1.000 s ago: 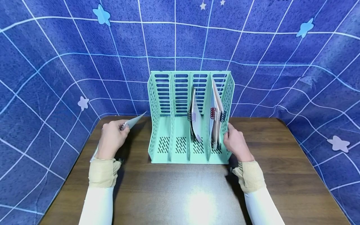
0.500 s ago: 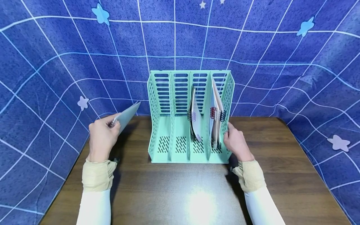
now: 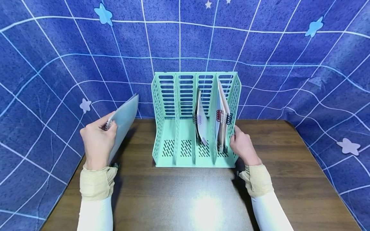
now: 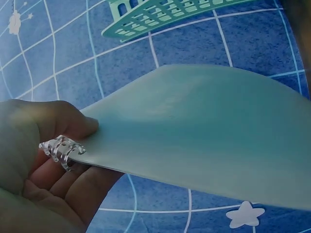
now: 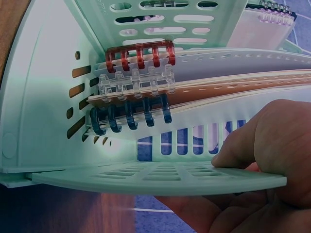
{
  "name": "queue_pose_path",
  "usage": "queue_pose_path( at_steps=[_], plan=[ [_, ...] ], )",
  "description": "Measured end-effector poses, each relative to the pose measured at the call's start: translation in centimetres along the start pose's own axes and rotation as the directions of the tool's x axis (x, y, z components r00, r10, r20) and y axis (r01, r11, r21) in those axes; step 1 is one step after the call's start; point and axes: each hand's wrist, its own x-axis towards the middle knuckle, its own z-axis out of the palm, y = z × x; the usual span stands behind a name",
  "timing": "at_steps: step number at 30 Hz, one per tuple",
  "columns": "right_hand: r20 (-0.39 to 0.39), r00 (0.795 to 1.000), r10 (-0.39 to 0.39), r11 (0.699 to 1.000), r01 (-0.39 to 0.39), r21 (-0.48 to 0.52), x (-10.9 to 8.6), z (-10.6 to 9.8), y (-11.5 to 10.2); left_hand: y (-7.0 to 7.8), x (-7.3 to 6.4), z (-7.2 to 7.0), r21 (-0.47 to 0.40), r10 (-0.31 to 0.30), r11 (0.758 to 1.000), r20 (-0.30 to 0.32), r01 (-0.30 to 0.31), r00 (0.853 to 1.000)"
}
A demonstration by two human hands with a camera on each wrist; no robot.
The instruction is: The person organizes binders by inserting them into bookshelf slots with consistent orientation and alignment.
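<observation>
My left hand [image 3: 99, 139] pinches a thin notebook [image 3: 125, 120] with a translucent cover by its ring-bound edge, holding it tilted above the table's left side. In the left wrist view the thumb lies on the cover [image 4: 204, 126], beside clear binding rings [image 4: 63, 149]. A mint-green file rack [image 3: 185, 160] with several slots stands mid-table. My right hand [image 3: 243, 146] grips its right side wall [image 5: 160, 178], thumb inside and fingers outside. Notebooks with red rings [image 5: 141, 56], clear rings and dark blue rings [image 5: 131, 114] stand in the rightmost slot.
One slot to the left, notebooks [image 3: 203, 125] with black and lilac rings lean in the rack. The brown wooden table [image 3: 179, 199] ends at a blue gridded cloth [image 3: 190, 41] behind and at both sides.
My left hand has moved left, away from the rack, raising and turning the notebook so that more of its cover shows. The right hand and the rack stay put.
</observation>
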Motion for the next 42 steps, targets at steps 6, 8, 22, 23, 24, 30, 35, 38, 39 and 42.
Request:
queue_pose_path(
  at_steps=[6, 8, 22, 23, 24, 30, 35, 38, 39, 42],
  plan=[
    [0.002, 1.0, 0.004, 1.0, -0.004, 0.002, 0.0, -0.1, -0.1, 0.2, 0.1, -0.3, -0.025, 0.025, 0.999, -0.049, -0.027, 0.998],
    [0.002, 1.0, 0.008, 1.0, -0.008, 0.003, 0.1, -0.1, -0.1, 0.2, 0.1, -0.4, -0.039, 0.028, 0.999, -0.057, -0.03, 0.998],
    [0.01, 1.0, 0.007, 1.0, -0.007, 0.007, -0.1, 0.0, -0.2, 0.9, -0.1, -1.0, -0.142, 0.008, 0.99, -0.096, -0.022, 0.995],
    [0.01, 1.0, 0.005, 1.0, -0.005, 0.006, -0.1, -0.1, -0.2, 1.0, -0.1, -1.0, -0.151, 0.003, 0.988, -0.096, -0.017, 0.995],
    [0.007, 1.0, 0.001, 1.0, -0.001, 0.005, -0.1, -0.1, -0.2, 1.1, -0.1, -1.1, -0.16, -0.002, 0.987, -0.097, -0.013, 0.995],
    [0.003, 1.0, -0.005, 1.0, 0.005, 0.004, 0.1, -0.1, 0.0, 2.0, -0.3, -1.7, -0.195, -0.021, 0.981, -0.101, 0.001, 0.995],
    [0.003, 1.0, -0.007, 1.0, 0.007, 0.005, 0.1, -0.1, 0.0, 3.0, -0.6, -2.4, -0.204, -0.03, 0.979, -0.124, 0.004, 0.992],
    [0.009, 1.0, -0.002, 1.0, 0.002, 0.008, 0.1, -0.1, 0.0, 4.1, -0.9, -3.1, -0.231, -0.036, 0.973, -0.145, 0.001, 0.989],
    [0.012, 1.0, 0.0, 1.0, -0.001, 0.008, 0.1, -0.2, -0.1, 4.6, -1.0, -3.5, -0.24, -0.038, 0.971, -0.151, 0.0, 0.988],
    [0.021, 1.0, 0.011, 1.0, -0.011, 0.013, 0.0, -0.2, -0.1, 5.6, -1.4, -4.2, -0.259, -0.04, 0.966, -0.165, -0.004, 0.985]
  ],
)
